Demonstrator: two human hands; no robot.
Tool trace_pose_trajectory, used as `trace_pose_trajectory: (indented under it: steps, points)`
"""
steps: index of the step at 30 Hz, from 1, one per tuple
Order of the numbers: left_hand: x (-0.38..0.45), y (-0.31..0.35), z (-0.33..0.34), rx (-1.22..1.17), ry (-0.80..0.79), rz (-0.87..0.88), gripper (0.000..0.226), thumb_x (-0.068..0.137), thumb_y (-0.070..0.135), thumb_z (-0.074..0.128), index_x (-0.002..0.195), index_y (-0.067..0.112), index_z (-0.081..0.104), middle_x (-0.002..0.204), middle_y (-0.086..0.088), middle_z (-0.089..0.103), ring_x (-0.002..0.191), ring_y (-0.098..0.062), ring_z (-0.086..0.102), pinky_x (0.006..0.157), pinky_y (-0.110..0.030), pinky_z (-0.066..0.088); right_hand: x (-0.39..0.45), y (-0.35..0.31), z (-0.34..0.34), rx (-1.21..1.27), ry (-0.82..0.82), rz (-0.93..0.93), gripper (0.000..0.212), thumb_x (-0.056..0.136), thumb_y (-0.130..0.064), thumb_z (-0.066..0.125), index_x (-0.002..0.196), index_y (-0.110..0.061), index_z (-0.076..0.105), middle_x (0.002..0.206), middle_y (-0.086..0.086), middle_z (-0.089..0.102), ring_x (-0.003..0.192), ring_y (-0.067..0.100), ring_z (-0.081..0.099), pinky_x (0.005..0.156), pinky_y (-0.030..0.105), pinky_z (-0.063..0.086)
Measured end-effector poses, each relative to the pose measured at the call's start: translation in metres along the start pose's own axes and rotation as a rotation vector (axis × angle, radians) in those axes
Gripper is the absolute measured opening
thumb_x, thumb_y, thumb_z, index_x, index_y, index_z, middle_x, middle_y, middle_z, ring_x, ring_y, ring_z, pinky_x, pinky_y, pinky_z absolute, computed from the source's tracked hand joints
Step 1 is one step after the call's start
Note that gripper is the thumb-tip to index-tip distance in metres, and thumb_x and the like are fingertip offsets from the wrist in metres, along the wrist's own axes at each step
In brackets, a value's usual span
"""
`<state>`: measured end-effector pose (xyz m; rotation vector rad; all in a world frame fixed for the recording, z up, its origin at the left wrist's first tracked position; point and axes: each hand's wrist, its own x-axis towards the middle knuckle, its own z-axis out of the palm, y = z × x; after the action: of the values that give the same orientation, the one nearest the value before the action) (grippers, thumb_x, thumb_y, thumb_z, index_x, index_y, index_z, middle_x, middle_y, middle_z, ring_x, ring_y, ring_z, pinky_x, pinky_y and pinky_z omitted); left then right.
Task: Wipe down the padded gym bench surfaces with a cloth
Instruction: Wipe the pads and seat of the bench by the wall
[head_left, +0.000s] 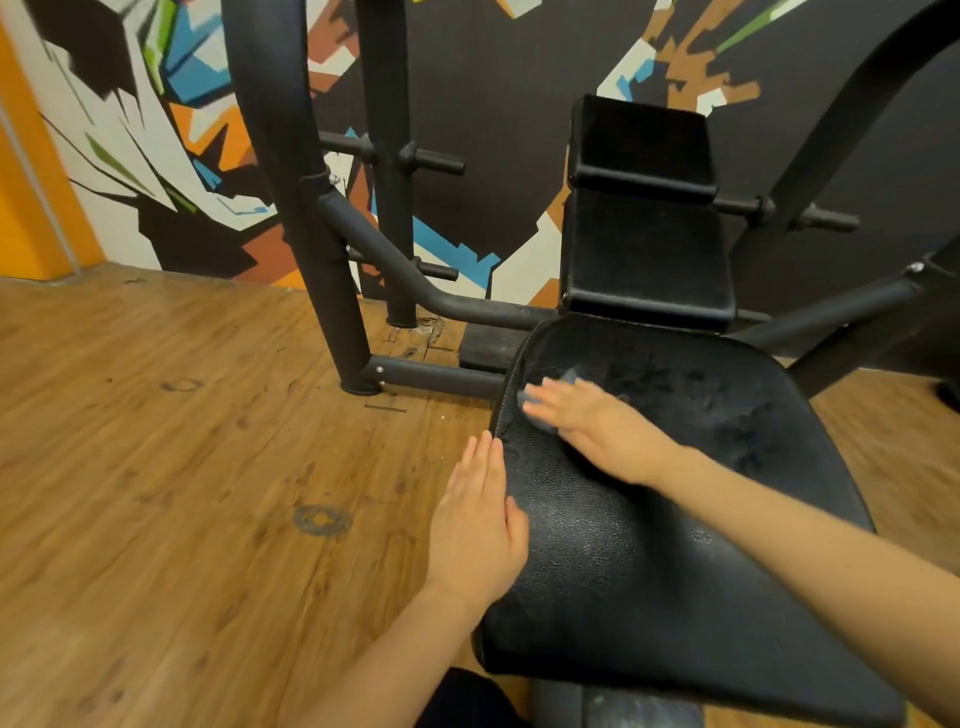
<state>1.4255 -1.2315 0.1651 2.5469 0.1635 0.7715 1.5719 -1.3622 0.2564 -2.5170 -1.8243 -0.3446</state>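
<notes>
Bracing the bench: left hand (480, 525) flat, fingers straight and together, on the left edge of the seat pad (649, 545). Farther up, right hand (592, 423) presses a grey cloth (545, 402) near the pad's far-left corner, fingers spread flat on top. Cloth looks thin, limp, light; best pinned under the palm. Textured vinyl probably slick. Upright back pads (644, 228) beyond

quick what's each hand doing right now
Left hand: open, flat against the seat pad edge.
Right hand: open, pressing the cloth on the pad.
</notes>
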Motion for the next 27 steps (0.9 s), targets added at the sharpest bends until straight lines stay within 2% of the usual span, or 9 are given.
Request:
trace_pose_trajectory:
  steps: [2,4,9,14,17,19,21,23,27]
  points:
    - [0.0,0.0,0.0,-0.017,-0.003,-0.008,0.068,0.086,0.033,0.019,0.147,0.003,0.03,0.154,-0.01,0.028,0.142,-0.013,0.013,0.115,-0.031,0.007,0.021,0.021,-0.011,0.029,0.041,0.119,0.044,0.089,0.002,0.045,0.132,-0.005,0.05,0.141,0.015,0.044,0.132,0.033,0.039,0.107,0.047,0.028]
    - [0.0,0.0,-0.002,-0.034,-0.007,-0.009,0.072,0.085,0.037,0.013,0.149,0.007,0.023,0.157,-0.006,0.021,0.143,-0.01,0.005,0.115,-0.026,0.001,0.044,0.038,-0.019,0.081,0.071,0.262,0.048,0.093,0.004,0.04,0.139,-0.008,0.04,0.149,0.011,0.033,0.139,0.029,0.027,0.112,0.041,0.018]
    - [-0.001,0.001,-0.002,-0.044,-0.003,-0.031,0.071,0.085,0.038,0.013,0.15,0.009,0.023,0.157,-0.005,0.022,0.143,-0.01,0.005,0.116,-0.028,0.002,0.07,0.036,-0.013,0.046,0.19,0.485,0.046,0.094,0.001,0.034,0.138,-0.009,0.042,0.147,0.008,0.037,0.137,0.028,0.028,0.111,0.041,0.017]
    - [-0.001,0.001,0.0,-0.066,0.011,-0.014,0.071,0.086,0.037,0.013,0.149,0.006,0.024,0.156,-0.007,0.023,0.141,-0.008,0.004,0.117,-0.028,0.008,0.039,-0.003,0.001,0.051,0.126,0.296,0.049,0.092,0.002,0.04,0.139,-0.009,0.04,0.149,0.007,0.034,0.139,0.026,0.027,0.112,0.04,0.017]
    - [-0.002,0.001,0.001,-0.089,0.053,-0.056,0.071,0.086,0.037,0.015,0.147,0.003,0.027,0.154,-0.01,0.028,0.142,-0.011,0.011,0.117,-0.028,0.011,0.011,-0.037,0.013,0.051,0.159,0.131,0.047,0.083,0.002,0.044,0.129,-0.004,0.053,0.136,0.013,0.05,0.128,0.033,0.045,0.102,0.048,0.032]
    - [-0.005,0.002,0.002,-0.107,0.08,-0.102,0.07,0.087,0.036,0.018,0.145,-0.001,0.032,0.151,-0.013,0.035,0.143,-0.019,0.022,0.115,-0.029,0.014,-0.003,-0.05,0.02,0.048,0.154,0.086,0.046,0.081,-0.004,0.041,0.124,-0.004,0.058,0.131,0.013,0.056,0.121,0.034,0.051,0.096,0.044,0.033]
    - [-0.009,0.004,0.003,-0.095,0.088,-0.12,0.065,0.088,0.032,0.023,0.14,-0.003,0.04,0.145,-0.015,0.044,0.139,-0.025,0.033,0.112,-0.034,0.02,-0.008,-0.051,0.019,0.075,0.129,0.064,0.047,0.085,-0.009,0.036,0.127,-0.008,0.056,0.135,0.01,0.053,0.126,0.028,0.047,0.099,0.04,0.028]
    - [-0.014,0.006,0.003,-0.08,0.107,-0.108,0.061,0.087,0.028,0.028,0.135,-0.004,0.047,0.138,-0.016,0.052,0.134,-0.027,0.042,0.108,-0.038,0.031,-0.006,-0.037,0.013,0.119,0.063,0.046,0.047,0.088,-0.007,0.037,0.134,-0.012,0.049,0.143,0.006,0.043,0.133,0.017,0.031,0.107,0.036,0.019]
    - [-0.028,0.007,0.005,-0.098,0.129,-0.117,0.061,0.089,0.03,0.029,0.139,-0.003,0.043,0.141,-0.014,0.048,0.136,-0.019,0.035,0.109,-0.035,0.024,0.022,-0.006,0.0,0.156,0.077,0.198,0.049,0.091,0.0,0.04,0.138,-0.013,0.043,0.148,0.006,0.034,0.14,0.023,0.025,0.112,0.037,0.015]
